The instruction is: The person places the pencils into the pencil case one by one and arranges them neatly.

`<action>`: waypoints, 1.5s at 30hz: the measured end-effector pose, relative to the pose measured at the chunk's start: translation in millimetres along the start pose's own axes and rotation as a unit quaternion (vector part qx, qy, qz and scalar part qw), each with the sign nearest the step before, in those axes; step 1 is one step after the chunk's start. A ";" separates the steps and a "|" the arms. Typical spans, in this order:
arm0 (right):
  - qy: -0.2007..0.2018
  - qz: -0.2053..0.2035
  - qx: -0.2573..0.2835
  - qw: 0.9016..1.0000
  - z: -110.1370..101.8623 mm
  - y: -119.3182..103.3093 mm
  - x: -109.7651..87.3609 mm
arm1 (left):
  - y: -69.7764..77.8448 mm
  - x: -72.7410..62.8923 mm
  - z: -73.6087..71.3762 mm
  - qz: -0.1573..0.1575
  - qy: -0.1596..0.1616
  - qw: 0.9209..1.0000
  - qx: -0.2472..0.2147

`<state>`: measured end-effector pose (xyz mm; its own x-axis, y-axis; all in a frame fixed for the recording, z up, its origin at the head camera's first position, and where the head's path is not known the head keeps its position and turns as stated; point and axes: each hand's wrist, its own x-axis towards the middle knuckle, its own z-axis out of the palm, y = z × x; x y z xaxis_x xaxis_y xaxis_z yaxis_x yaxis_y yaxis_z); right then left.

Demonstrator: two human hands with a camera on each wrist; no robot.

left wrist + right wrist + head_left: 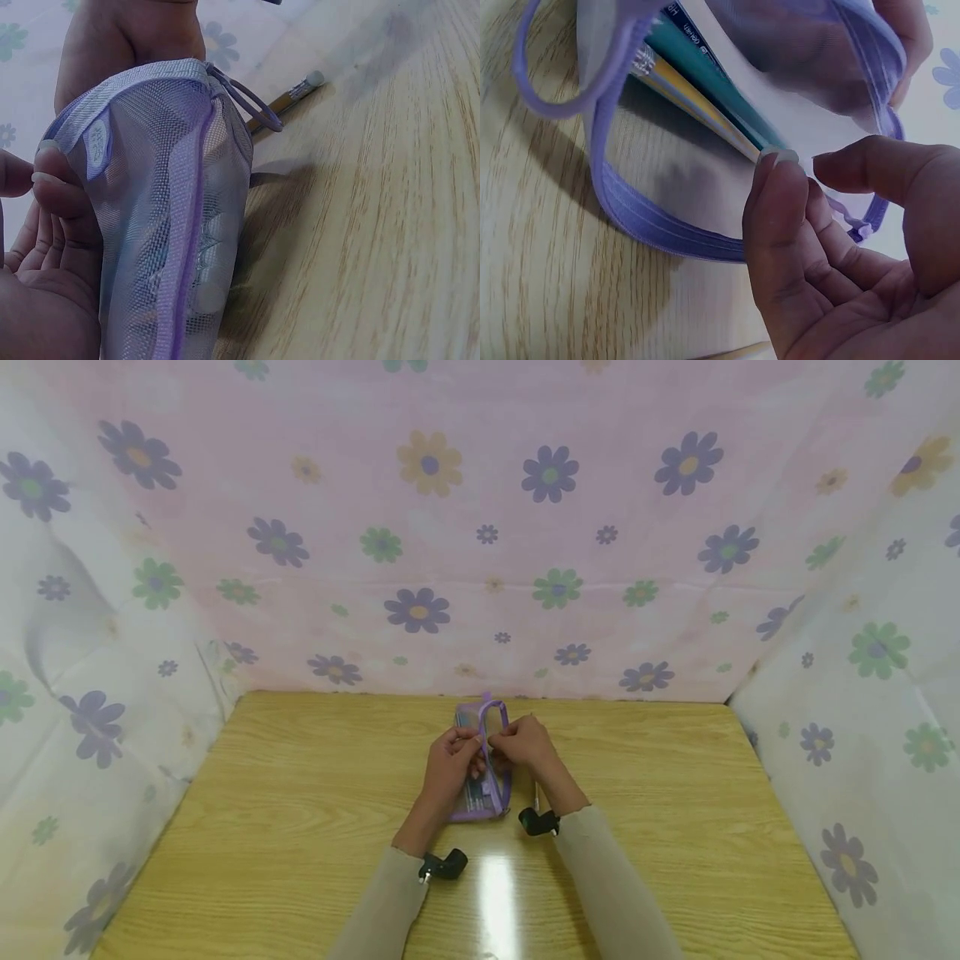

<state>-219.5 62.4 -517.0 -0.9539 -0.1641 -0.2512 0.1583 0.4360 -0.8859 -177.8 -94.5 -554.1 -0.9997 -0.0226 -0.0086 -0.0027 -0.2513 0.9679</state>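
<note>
A purple-trimmed mesh pencil case [491, 797] lies on the table, its zippered mouth spread apart. My left hand [448, 764] pinches the case's rim on the left side, as the left wrist view [56, 225] also shows. At the mouth is my right hand [528, 745], fingers loosely bent. In the right wrist view its thumb and index fingertip stand slightly apart, and I see nothing between them. Inside the case lie a yellow pencil [697, 101] and a teal one [705, 79]. A purple loop [551, 109] hangs at one end.
Outside the case, a pencil with an eraser end [292, 97] lies on the wooden table [315, 777], near the right wrist. Flower-patterned cloth [480, 527] rises behind the table and along both sides. Both wrists carry black cameras.
</note>
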 end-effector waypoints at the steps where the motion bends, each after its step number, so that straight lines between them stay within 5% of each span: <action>1: 0.002 -0.001 -0.001 1.000 -0.6 -0.2 -0.2 | 0.6 0.2 0.0 0.001 -0.001 1.000 0.000; 12: 0.046 -0.029 -0.087 0.995 -15.1 5.6 -6.1 | 3.0 1.9 -0.6 0.007 0.004 1.000 -0.001; 27: 0.095 -0.046 -0.118 0.987 -36.9 27.9 -17.7 | 1.8 2.4 -1.3 -0.001 0.009 1.000 0.004; 45: 0.120 0.002 -0.219 0.968 -39.9 40.8 -23.7 | -0.4 0.0 -0.6 -0.006 0.016 1.000 0.002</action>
<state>-200.7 119.4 -531.6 -0.9936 0.0272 -0.1100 0.0901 0.7780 -0.6218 -177.8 -95.0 -554.7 -0.9984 -0.0497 -0.0281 -0.0150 -0.2475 0.9688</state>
